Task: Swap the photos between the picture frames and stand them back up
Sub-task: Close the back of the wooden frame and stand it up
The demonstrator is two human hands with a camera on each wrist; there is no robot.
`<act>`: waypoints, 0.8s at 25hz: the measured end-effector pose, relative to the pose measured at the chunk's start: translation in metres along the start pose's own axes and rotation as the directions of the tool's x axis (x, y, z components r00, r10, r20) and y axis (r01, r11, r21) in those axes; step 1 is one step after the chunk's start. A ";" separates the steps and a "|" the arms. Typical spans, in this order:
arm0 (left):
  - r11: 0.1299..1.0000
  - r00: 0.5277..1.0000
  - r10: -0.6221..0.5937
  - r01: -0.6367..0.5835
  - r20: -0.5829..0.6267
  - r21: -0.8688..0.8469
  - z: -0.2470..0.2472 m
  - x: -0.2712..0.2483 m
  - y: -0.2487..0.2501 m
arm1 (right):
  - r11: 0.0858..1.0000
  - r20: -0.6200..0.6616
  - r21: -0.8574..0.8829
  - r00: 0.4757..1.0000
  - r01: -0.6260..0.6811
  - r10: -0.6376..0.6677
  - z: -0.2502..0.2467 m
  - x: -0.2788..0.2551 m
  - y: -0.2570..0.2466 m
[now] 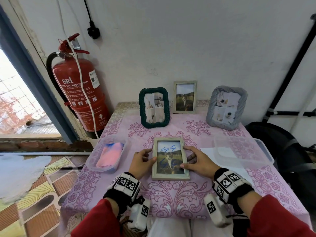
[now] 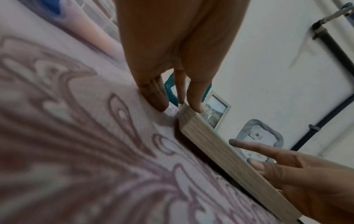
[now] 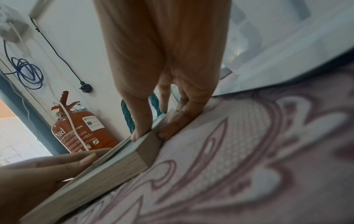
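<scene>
Tablecloth (image 1: 171, 200) bears wooden frame (image 1: 169, 176); left hand (image 1: 142, 162), right hand (image 1: 200, 162) pinch its sides.

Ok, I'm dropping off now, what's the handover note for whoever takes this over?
Left grip holds the left edge of the flat wooden frame; right grip holds its right edge.
It lies face up on the tablecloth, cat photo inside, blue scribbles across the front.
Green frame, second wooden frame and grey frame stand at the back.
Done: one frame laid flat, no swap visible.
Left: turn it over, swap photos, stand it up.

Pink table (image 1: 188, 199) under frames (image 1: 168, 159), tubs (image 1: 92, 156)
</scene>
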State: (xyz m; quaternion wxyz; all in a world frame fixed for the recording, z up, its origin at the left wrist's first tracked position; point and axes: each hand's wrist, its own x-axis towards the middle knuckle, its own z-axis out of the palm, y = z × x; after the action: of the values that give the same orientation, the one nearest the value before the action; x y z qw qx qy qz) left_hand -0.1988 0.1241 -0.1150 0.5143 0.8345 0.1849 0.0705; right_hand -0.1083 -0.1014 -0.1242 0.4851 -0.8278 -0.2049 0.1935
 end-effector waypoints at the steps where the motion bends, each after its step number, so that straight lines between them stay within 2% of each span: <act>1: 1.000 1.000 0.009 -0.009 -0.015 -0.015 -0.007 -0.001 0.003 | 1.000 0.001 -0.004 1.000 0.001 -0.001 0.000 0.000 0.000; 6: 0.985 0.967 0.173 -0.171 -0.188 0.031 -0.068 0.002 0.017 | 1.000 0.013 0.011 1.000 -0.007 0.007 -0.001 0.002 0.003; 7: 0.983 0.955 0.182 -0.176 -0.234 0.047 -0.083 0.006 0.017 | 1.000 0.015 0.016 1.000 -0.006 0.006 -0.001 0.002 0.004; 9: 0.989 0.945 0.133 -0.104 -0.298 0.110 -0.108 0.014 0.011 | 1.000 0.018 0.028 1.000 -0.008 0.007 -0.001 0.003 0.005; 11: 0.974 0.966 0.039 0.021 -0.257 0.227 -0.126 0.020 -0.002 | 0.999 0.018 0.034 1.000 -0.008 0.007 -0.001 0.003 0.005; 13: 0.928 0.986 -0.079 0.127 -0.148 0.349 -0.133 0.022 -0.016 | 0.999 0.019 0.043 1.000 -0.008 0.007 -0.001 0.003 0.005; 15: 0.876 0.984 -0.158 0.180 -0.086 0.448 -0.132 0.020 -0.027 | 0.999 0.020 0.051 1.000 -0.009 0.008 -0.001 0.002 0.005; 18: 0.801 0.989 -0.117 0.148 -0.091 0.580 -0.128 0.018 -0.032 | 0.999 0.016 0.047 1.000 -0.007 0.007 -0.001 0.001 0.005; 20: 0.800 0.986 -0.104 0.161 -0.131 0.578 -0.128 0.018 -0.031 | 0.998 0.017 0.058 1.000 -0.009 0.008 -0.001 0.001 0.004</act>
State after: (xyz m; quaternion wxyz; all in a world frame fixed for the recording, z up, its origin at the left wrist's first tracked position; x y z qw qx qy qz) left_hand -0.2287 0.2499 -0.0846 0.2264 0.9331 0.2789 0.0125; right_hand -0.1064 -0.1031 -0.1278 0.5062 -0.8127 -0.1996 0.2083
